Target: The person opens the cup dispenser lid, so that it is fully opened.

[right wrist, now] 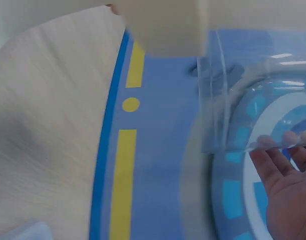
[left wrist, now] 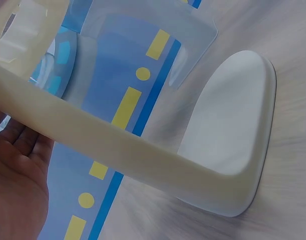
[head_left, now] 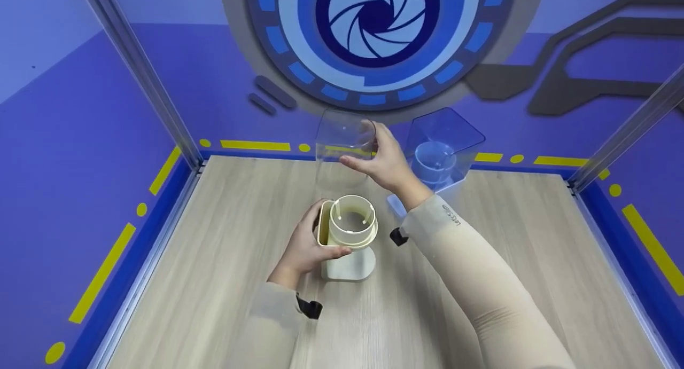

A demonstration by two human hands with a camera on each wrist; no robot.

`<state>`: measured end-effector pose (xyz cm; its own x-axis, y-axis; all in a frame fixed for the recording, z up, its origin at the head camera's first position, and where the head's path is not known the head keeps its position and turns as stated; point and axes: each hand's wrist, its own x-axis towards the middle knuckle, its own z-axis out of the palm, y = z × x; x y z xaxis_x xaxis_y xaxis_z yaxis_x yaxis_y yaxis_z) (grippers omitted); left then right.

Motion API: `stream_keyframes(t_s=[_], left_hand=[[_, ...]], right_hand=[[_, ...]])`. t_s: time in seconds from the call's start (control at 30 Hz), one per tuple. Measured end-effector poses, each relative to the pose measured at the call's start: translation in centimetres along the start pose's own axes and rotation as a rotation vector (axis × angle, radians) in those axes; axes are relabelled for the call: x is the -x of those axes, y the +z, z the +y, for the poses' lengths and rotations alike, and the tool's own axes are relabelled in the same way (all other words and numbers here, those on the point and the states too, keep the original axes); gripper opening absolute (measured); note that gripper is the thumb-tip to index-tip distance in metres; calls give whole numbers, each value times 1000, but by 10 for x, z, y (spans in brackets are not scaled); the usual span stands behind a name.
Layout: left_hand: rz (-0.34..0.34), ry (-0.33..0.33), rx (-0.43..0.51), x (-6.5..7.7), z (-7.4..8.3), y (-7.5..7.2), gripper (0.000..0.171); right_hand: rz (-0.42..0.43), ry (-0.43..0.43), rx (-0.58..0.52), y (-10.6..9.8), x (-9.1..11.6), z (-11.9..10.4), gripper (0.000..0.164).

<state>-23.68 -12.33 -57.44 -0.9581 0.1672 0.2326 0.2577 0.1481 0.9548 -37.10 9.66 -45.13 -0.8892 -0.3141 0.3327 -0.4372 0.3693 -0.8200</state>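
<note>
Right hand (head_left: 389,163) grips container (head_left: 341,135) (left wall (head_left: 91,144) well apart).

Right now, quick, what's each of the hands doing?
Left hand: holding the cream stand by its upper part.
Right hand: holding the clear container by its side.

I'm looking at a tabletop (head_left: 251,219) in pale, greyish-beige wood grain, its streaks running up the frame; it fills most of the lower half and narrows towards its back edge. Just below the middle of the frame, a cream stand (head_left: 350,240) rests on it by a flat, rounded off-white base (head_left: 350,268). Right of centre, near the back edge, sits a blue see-through container (head_left: 454,134) with a pale blue foot (head_left: 396,205).
</note>
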Motion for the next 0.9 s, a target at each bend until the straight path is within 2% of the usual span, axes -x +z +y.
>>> stream_keyframes(t_s=[0.2,0.37,0.57,0.9], left_hand=[[0,7,2,0,0,0,114],[4,-10,0,1,0,0,120],[2,-9,12,0,0,0,119],[14,-40,21,0,-2,1,123]], right_hand=[[-25,82,-60,6,2,18,99],[-31,107,-67,14,4,33,100],[-16,123,-118,31,8,51,101],[-69,204,-64,53,23,76,105]])
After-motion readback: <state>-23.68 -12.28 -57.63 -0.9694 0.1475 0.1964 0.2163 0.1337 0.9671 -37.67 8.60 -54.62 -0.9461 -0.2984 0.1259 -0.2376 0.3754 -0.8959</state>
